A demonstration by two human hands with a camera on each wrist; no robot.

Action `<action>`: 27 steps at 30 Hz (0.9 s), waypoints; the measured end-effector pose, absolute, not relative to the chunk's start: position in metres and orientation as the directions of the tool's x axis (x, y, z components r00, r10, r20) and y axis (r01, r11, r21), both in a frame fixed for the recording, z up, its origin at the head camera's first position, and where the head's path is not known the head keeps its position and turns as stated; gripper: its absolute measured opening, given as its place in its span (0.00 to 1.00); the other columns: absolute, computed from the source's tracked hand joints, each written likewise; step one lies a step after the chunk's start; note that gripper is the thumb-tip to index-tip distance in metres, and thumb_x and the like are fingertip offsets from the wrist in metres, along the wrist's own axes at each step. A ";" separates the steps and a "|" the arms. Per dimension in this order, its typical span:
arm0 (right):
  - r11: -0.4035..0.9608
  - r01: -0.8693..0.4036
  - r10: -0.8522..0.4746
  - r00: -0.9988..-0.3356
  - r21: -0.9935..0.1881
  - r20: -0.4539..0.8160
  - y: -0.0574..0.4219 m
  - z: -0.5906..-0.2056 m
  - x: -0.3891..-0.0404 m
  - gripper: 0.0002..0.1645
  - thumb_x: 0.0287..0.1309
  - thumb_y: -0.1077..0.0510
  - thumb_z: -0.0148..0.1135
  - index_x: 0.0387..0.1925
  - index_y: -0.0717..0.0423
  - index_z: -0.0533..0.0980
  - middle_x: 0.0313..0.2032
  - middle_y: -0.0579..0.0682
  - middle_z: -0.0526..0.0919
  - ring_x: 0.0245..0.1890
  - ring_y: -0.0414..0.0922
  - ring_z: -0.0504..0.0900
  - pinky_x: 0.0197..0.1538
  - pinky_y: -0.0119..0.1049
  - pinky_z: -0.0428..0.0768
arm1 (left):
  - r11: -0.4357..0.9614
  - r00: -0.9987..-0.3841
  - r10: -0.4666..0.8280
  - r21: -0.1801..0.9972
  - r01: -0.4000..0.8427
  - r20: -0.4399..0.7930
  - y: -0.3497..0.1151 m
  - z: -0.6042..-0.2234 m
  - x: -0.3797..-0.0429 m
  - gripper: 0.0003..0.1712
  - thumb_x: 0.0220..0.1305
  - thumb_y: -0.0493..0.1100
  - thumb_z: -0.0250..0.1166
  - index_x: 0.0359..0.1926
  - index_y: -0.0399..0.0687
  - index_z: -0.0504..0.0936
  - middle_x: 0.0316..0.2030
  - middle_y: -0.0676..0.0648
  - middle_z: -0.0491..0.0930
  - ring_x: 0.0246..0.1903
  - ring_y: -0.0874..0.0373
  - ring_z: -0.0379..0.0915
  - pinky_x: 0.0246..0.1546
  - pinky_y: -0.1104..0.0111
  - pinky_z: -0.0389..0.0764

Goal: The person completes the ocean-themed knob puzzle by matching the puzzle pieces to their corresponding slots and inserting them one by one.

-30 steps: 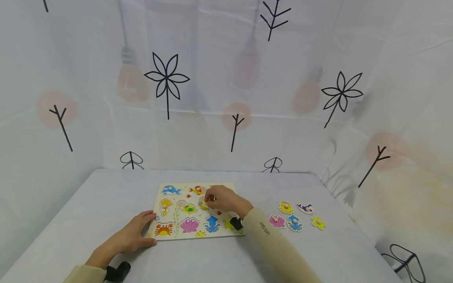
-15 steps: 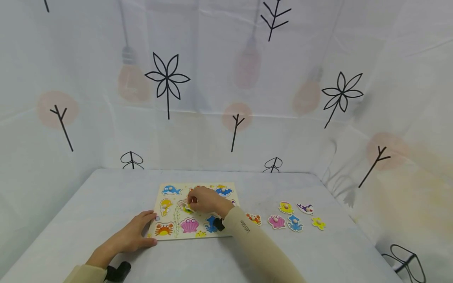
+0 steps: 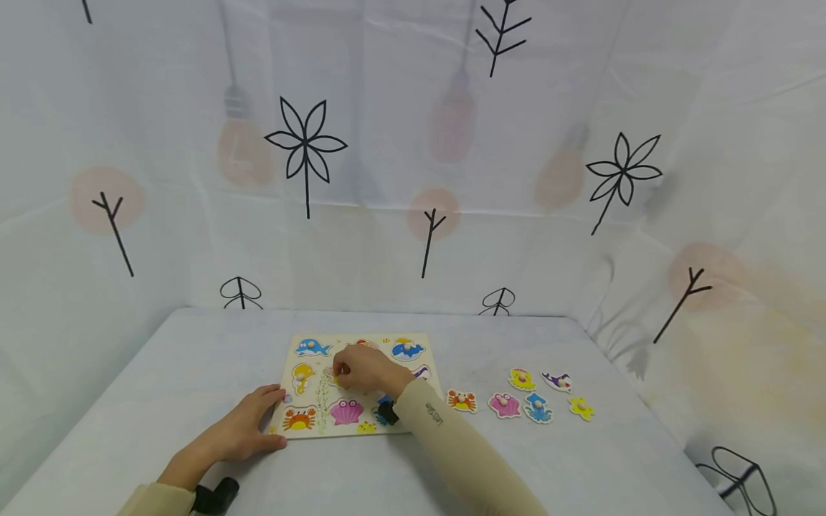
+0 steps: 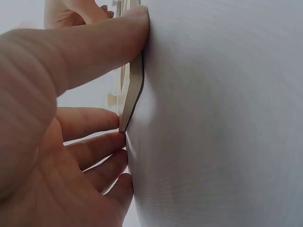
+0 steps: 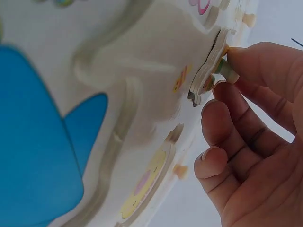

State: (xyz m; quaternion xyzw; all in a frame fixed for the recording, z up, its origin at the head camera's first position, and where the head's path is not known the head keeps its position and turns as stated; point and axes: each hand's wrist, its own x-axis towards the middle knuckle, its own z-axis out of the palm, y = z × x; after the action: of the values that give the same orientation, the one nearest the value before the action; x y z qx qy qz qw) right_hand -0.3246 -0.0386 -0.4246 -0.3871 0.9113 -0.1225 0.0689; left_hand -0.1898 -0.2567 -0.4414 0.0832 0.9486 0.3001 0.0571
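A cream puzzle board [image 3: 342, 432] with sea animals lies on the table. My left hand [image 3: 241, 428] rests at its near left corner, with the thumb at the front edge and the fingertips touching the left edge. Over the middle row, my right hand [image 3: 368, 369] pinches the knob of a turtle puzzle piece [image 5: 206, 71] between thumb and index finger. In the right wrist view this piece sits tilted at the board surface; whether it lies fully in its recess I cannot tell. Knobbed whale [image 3: 312, 347] and seahorse [image 3: 301, 377] pieces sit in the board.
Right of the board lie loose knobbed pieces: a crab [image 3: 462, 400], a pink shell [image 3: 504, 405], a blue squid [image 3: 538, 408], a yellow piece [image 3: 521, 379], a purple-and-white one [image 3: 557, 381] and a yellow starfish [image 3: 581, 408]. A printed cloth [image 3: 387, 251] hangs behind the table.
My right hand has moved left across the board with the turtle piece to the turtle picture. The crab piece beside the board has come into view. My left hand stays put.
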 end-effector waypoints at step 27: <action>0.702 -0.651 -0.690 -0.722 -0.288 -0.052 -0.032 -0.423 -0.324 0.03 0.61 0.51 0.62 0.36 0.43 0.79 0.30 0.36 0.74 0.31 0.35 0.72 0.34 0.26 0.73 | 0.806 -0.979 0.188 0.581 0.108 -0.079 -0.257 -0.441 -0.190 0.52 0.45 0.54 0.76 0.66 0.33 0.65 0.66 0.30 0.57 0.65 0.31 0.51 0.62 0.37 0.57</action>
State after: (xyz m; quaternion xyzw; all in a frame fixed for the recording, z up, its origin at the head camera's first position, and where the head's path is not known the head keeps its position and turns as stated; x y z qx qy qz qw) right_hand -0.3245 -0.0324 -0.4226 -0.3646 0.9193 -0.1258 0.0782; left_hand -0.1899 -0.2570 -0.4405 0.0779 0.9481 0.3012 0.0664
